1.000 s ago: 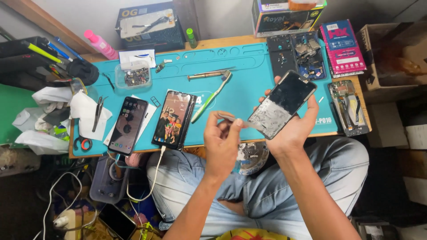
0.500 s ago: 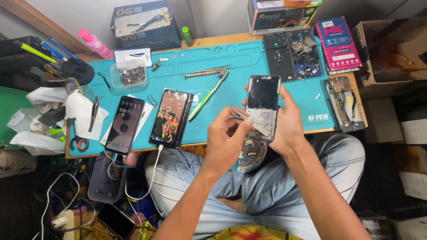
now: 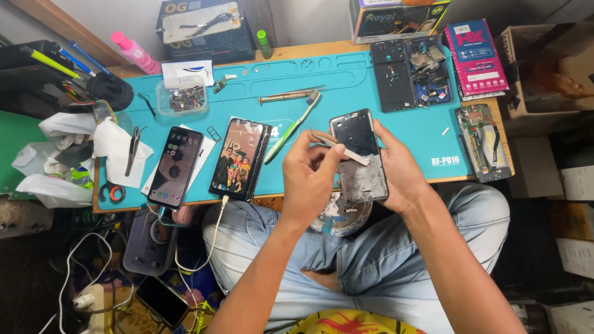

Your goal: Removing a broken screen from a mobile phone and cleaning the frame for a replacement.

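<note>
Your right hand (image 3: 396, 170) cradles the opened phone frame (image 3: 360, 154) from the side, fingers wrapped on its right edge, holding it upright over the near edge of the teal mat (image 3: 346, 74). Your left hand (image 3: 312, 176) is pinched on tweezers (image 3: 328, 140), the tips resting across the frame's middle by a pale strip. Just left of that hand lie 2 lit phones: the one with a photo on screen (image 3: 238, 158) sits close, the darker one (image 3: 175, 166) beyond it on a white card. A green toothbrush (image 3: 291, 128) slants between the photo phone and your left hand, nearly touching your fingers. To the right there is bare mat before the circuit board (image 3: 479, 139) at the table's corner. Behind the frame, the mat is open up to the 2 dismantled black housings (image 3: 408, 73).
</note>
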